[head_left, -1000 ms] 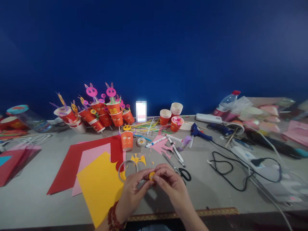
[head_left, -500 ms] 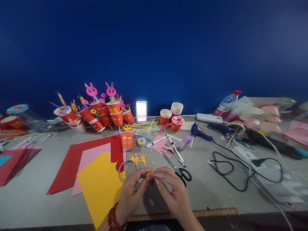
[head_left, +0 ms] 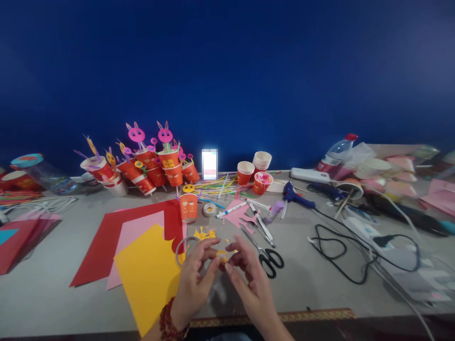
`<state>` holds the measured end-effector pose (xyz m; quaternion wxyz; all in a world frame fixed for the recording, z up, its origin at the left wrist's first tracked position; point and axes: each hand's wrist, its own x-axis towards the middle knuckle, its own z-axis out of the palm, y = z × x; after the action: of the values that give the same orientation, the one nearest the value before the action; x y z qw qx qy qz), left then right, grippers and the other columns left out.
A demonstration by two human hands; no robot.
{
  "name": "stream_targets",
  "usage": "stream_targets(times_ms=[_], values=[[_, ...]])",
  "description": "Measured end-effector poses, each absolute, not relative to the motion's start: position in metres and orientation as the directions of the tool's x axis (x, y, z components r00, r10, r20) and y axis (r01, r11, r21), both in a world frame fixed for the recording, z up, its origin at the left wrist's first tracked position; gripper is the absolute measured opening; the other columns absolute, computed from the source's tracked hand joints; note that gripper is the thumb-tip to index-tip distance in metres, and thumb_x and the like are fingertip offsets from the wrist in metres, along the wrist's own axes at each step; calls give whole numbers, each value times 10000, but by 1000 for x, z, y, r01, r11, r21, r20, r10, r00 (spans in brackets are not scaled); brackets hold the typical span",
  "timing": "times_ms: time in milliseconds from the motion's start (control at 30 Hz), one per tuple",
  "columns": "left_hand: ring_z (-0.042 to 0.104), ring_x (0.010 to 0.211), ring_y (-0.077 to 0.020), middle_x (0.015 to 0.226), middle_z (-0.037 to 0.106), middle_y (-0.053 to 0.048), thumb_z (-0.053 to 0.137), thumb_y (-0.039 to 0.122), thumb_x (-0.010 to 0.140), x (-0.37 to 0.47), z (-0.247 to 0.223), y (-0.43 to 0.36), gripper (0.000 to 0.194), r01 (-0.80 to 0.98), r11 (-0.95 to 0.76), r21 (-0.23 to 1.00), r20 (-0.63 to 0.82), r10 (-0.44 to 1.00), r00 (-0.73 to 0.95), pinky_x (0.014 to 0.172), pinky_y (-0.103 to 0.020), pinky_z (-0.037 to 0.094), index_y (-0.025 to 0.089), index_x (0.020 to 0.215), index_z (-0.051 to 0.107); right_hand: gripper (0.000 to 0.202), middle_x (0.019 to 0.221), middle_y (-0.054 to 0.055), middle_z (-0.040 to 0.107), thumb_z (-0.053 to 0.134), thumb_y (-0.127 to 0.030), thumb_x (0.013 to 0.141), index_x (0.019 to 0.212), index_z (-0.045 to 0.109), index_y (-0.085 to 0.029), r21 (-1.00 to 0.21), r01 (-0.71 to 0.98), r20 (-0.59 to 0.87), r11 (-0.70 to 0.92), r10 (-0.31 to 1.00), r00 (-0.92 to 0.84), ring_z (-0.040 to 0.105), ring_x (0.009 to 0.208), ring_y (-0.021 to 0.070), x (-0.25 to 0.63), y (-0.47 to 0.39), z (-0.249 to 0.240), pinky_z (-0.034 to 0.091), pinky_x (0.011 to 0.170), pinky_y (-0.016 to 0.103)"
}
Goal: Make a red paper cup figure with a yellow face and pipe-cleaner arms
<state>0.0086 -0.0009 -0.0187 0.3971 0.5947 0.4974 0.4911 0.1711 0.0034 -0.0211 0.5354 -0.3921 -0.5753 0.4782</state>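
A small yellow-orange paper piece [head_left: 222, 256] is pinched between the fingertips of my left hand [head_left: 196, 279], which has a red bead bracelet at the wrist. Just to its right, my right hand [head_left: 253, 279] has its fingers spread, the thumb tip close beside the piece; whether it touches is hard to tell. Behind my left hand lies a grey tape roll [head_left: 180, 255] near yellow paper scraps [head_left: 204, 233]. Black-handled scissors [head_left: 270, 260] rest right of my right hand. A yellow sheet [head_left: 147, 274] lies to the left, over pink and red sheets [head_left: 94, 251].
Decorated red cups [head_left: 172, 175] crowd the back left, and one cup [head_left: 188, 208] stands nearer. Plain cups [head_left: 245, 174], straws and markers [head_left: 231, 210] lie at the centre. A blue glue gun [head_left: 296, 196], its cable and a power strip [head_left: 394, 255] occupy the right.
The fingers of my right hand have opened and come away from the pinch. The yellow-orange piece shows more fully at my left fingertips.
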Motion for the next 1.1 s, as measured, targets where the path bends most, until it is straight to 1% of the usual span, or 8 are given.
stream_targets(times_ms=[67,100,200,300,467,667,867,1100], values=[[745,833,-218,919,768,-53,569,317,959,8,-18,-2,332,217,-201,955,198,980,35,765,-326,580,232,1279,545,500,1152,70,623,615,-270,948,1424,483,-342,-971,-85,232,224,967,-102,643,809,182,172,6,-19,556,766,319],[746,832,-216,911,769,-47,568,308,959,8,-18,-3,337,230,-214,949,210,977,39,788,-333,578,237,1287,541,435,1110,68,631,629,-273,938,1363,543,-311,-969,-70,244,238,963,-111,640,804,183,173,8,-17,550,763,315],[750,879,-216,959,778,-42,586,278,946,7,-19,-5,351,292,-269,918,265,963,54,893,-362,559,257,1294,549,68,876,47,633,660,-273,909,930,693,-217,-954,4,294,299,941,-165,614,761,188,171,13,-9,514,709,291],[748,920,-209,1019,775,-42,588,264,946,6,-19,-6,320,336,-286,898,275,958,81,910,-352,555,273,1265,569,185,734,19,601,636,-266,921,746,637,-205,-953,15,297,304,940,-169,589,700,178,168,15,-4,477,659,279],[733,906,-195,1050,746,-65,544,306,974,6,-14,-6,155,282,-227,932,205,973,105,810,-293,569,237,1089,620,223,718,19,609,612,-267,935,721,612,-204,-951,17,301,309,937,-175,587,694,177,167,13,-7,451,661,280],[662,746,-156,765,676,-9,541,351,971,6,-11,-4,193,234,-139,962,107,984,144,686,-234,504,210,859,611,222,727,16,599,595,-294,942,739,582,-207,-961,48,257,271,946,-197,576,699,175,169,11,-17,452,666,279],[641,680,-148,718,657,-7,559,406,956,10,-19,-3,260,93,-5,996,-5,995,104,655,-236,488,189,824,616,286,674,-2,568,587,-325,948,694,547,-201,-960,99,237,260,951,-201,539,650,156,169,13,-21,425,634,265],[631,655,-141,692,656,-7,596,408,931,15,-18,-4,264,-78,45,996,-38,995,91,648,-235,496,180,801,617,291,674,-1,580,597,-369,952,724,574,-189,-983,-35,182,179,964,-195,562,632,153,168,14,-24,444,620,261]])
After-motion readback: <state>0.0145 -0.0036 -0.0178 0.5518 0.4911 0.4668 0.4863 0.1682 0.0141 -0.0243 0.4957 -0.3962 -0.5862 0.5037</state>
